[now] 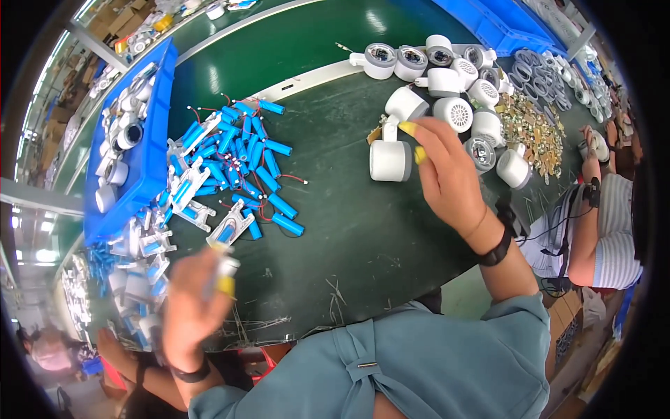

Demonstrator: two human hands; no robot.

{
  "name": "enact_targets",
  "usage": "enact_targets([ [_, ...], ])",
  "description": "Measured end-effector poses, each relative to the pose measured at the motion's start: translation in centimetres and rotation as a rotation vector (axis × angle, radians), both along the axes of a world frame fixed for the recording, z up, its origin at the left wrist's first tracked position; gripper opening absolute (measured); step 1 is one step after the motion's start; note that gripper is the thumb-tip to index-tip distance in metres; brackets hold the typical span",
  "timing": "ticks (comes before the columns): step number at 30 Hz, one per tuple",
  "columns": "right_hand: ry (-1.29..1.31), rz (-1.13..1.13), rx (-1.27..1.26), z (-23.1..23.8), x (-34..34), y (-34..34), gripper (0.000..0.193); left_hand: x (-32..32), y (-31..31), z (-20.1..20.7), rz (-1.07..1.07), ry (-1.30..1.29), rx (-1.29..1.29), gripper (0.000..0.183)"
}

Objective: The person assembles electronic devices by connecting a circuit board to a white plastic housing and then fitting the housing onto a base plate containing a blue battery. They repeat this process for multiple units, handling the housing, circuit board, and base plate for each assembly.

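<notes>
My left hand (192, 297), smeared by motion, is closed around a small white plastic part (227, 267) at the table's near left; its shape is blurred. Yellow covers show on fingertips of both hands. My right hand (447, 178) has its fingers apart beside a white round housing (389, 160) with a grey rim and a short stem. One fingertip reaches the stem, another lies by the rim; whether they press on it is hard to tell. Left of centre lies a heap of blue cylindrical batteries (244, 150) with thin wires. White plastic brackets holding blue batteries (192, 209) lie beside it.
More white housings (453, 114) crowd the back right, next to small circuit boards (534, 136) and grey rings (537, 77). A blue bin (164, 126) of white parts stands left, another blue bin (502, 28) at back right. Another person's arm (590, 209) is at the right.
</notes>
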State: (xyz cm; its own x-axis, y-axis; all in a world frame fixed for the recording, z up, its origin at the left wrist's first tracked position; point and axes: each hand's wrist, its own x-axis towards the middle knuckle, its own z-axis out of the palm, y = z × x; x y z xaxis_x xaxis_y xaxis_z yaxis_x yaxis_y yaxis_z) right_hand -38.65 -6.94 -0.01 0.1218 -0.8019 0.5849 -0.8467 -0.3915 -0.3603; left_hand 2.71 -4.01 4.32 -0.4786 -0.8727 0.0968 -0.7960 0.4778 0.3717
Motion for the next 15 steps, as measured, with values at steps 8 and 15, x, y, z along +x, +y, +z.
enact_targets([
  [8, 0.379, -0.115, 0.222, 0.3, 3.7, -5.0, 0.031, -6.8, 2.2, -5.5, -0.261, 0.068, -0.097, 0.049],
  [15, 0.457, 0.028, 0.357, 0.4, 3.8, -5.5, 0.017, -5.8, 3.0, -6.4, -0.170, 0.074, -0.257, 0.056],
])
